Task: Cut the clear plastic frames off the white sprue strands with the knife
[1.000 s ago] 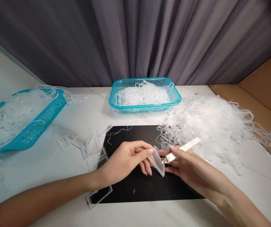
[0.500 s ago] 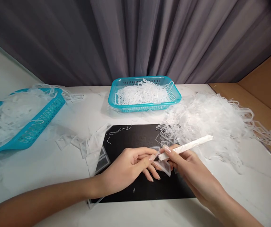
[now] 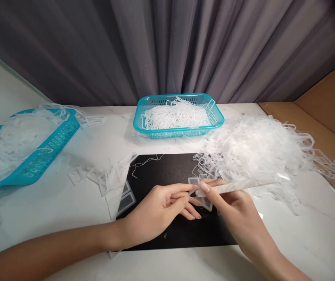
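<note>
My left hand [image 3: 158, 207] is closed, pinching a small clear plastic frame [image 3: 206, 203] between thumb and fingers above a black mat [image 3: 170, 168]. My right hand [image 3: 237, 210] grips a slim white-wrapped stick [image 3: 243, 185], its near end against or very close to the frame. The stick's far end is blurred and points right. Fingers hide part of the frame, and I cannot tell whether the stick has a blade. More clear plastic frames [image 3: 128, 201] lie at the mat's left edge.
A blue basket [image 3: 179, 133] of thin clear strips stands at the back. Another blue basket [image 3: 50, 150], heaped with plastic pieces, is at left. Right of the mat spreads a big pile of clear scraps [image 3: 261, 144], beside a cardboard box [image 3: 328, 105].
The white stick has swung lower and flatter, its far end moving right and down. My left hand's lower fingers and the frame have shifted slightly upward.
</note>
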`<state>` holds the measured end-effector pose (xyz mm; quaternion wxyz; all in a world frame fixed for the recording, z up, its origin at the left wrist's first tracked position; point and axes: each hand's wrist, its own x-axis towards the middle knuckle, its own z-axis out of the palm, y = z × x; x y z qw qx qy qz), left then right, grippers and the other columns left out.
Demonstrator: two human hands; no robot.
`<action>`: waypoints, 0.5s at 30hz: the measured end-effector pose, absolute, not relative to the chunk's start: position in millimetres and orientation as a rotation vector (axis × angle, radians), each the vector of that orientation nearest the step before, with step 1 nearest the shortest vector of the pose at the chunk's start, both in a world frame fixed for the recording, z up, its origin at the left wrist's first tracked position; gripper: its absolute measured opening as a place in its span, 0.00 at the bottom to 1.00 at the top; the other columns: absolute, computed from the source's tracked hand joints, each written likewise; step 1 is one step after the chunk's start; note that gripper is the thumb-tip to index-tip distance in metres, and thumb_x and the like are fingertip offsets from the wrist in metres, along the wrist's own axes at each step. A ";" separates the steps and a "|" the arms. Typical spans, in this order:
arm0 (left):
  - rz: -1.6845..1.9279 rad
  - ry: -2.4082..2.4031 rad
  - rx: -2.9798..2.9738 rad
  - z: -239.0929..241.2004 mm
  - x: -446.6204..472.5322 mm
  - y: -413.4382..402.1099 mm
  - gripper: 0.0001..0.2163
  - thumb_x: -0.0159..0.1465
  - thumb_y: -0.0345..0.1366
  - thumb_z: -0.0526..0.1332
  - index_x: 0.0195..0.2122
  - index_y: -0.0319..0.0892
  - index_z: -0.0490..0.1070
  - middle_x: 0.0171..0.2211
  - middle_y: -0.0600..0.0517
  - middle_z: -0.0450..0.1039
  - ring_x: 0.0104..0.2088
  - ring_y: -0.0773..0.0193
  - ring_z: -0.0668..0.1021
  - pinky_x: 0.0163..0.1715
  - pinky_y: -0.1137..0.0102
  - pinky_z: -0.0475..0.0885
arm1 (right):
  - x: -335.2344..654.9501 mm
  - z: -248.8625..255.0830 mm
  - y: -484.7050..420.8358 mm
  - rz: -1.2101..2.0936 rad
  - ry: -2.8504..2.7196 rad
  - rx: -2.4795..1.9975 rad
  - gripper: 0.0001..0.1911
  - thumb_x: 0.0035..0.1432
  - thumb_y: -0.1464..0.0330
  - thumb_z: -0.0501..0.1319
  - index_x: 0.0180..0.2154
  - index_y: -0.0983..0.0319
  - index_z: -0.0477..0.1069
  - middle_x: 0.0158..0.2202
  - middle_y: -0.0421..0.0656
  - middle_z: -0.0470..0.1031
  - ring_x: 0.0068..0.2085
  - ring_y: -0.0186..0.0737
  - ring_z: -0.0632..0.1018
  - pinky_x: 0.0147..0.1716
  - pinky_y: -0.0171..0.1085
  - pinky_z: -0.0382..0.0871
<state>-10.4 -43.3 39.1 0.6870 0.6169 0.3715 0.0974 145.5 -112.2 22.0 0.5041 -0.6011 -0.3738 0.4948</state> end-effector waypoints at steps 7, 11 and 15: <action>0.259 0.809 1.369 30.7 -9.3 -43.5 0.14 0.65 0.33 0.54 0.50 0.37 0.68 0.35 0.47 0.78 0.36 0.61 0.81 0.40 0.67 0.76 | 133.4 13.9 -118.0 0.861 -1.098 -1.500 0.12 0.59 0.64 0.58 0.25 0.58 0.72 0.35 0.41 0.74 0.40 0.40 0.74 0.36 0.34 0.65; 0.304 0.789 1.339 26.1 -8.2 -43.1 0.11 0.65 0.34 0.53 0.45 0.38 0.70 0.35 0.49 0.77 0.35 0.61 0.81 0.40 0.66 0.77 | 130.0 6.6 -119.4 0.744 -1.179 -1.509 0.10 0.60 0.65 0.56 0.28 0.59 0.72 0.37 0.43 0.72 0.41 0.40 0.73 0.38 0.36 0.66; 0.324 0.776 1.320 22.6 -7.7 -41.7 0.09 0.65 0.34 0.53 0.42 0.39 0.70 0.34 0.50 0.76 0.35 0.61 0.80 0.40 0.65 0.77 | 128.5 2.1 -119.3 0.680 -1.254 -1.505 0.09 0.61 0.66 0.55 0.29 0.59 0.70 0.37 0.45 0.71 0.40 0.41 0.73 0.34 0.37 0.67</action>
